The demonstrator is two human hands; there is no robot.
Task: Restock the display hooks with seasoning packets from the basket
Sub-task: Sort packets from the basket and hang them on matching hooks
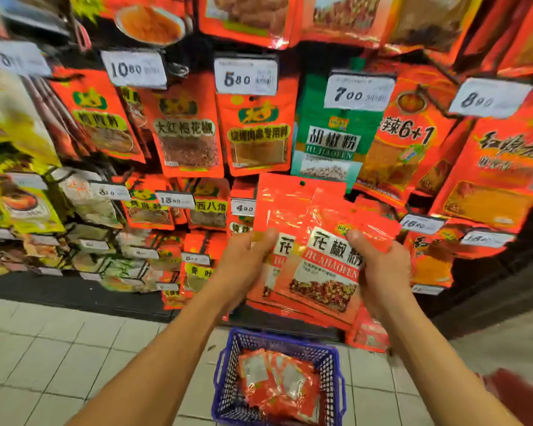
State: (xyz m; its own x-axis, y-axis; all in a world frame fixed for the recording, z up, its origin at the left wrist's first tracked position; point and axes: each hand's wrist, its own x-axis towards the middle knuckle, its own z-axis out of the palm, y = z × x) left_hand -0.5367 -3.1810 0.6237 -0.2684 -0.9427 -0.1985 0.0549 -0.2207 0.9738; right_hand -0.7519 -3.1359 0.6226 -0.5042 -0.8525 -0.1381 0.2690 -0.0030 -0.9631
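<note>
Packets point(316, 256) sit fanned between our left hand point(248, 259) and right hand point(379, 265), both pinching them; we should square their punched holes before hooking.

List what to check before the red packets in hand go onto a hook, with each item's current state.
1. Left hand grips the packet stack: ok.
2. Right hand grips the stack's other side: ok.
3. Hang hole visible on the rear packet: ok.
4. All holes lined up: not ok, packets are fanned.
5. Free matching hook located: cannot tell.
6. Blue basket holds more packets: ok.
</note>
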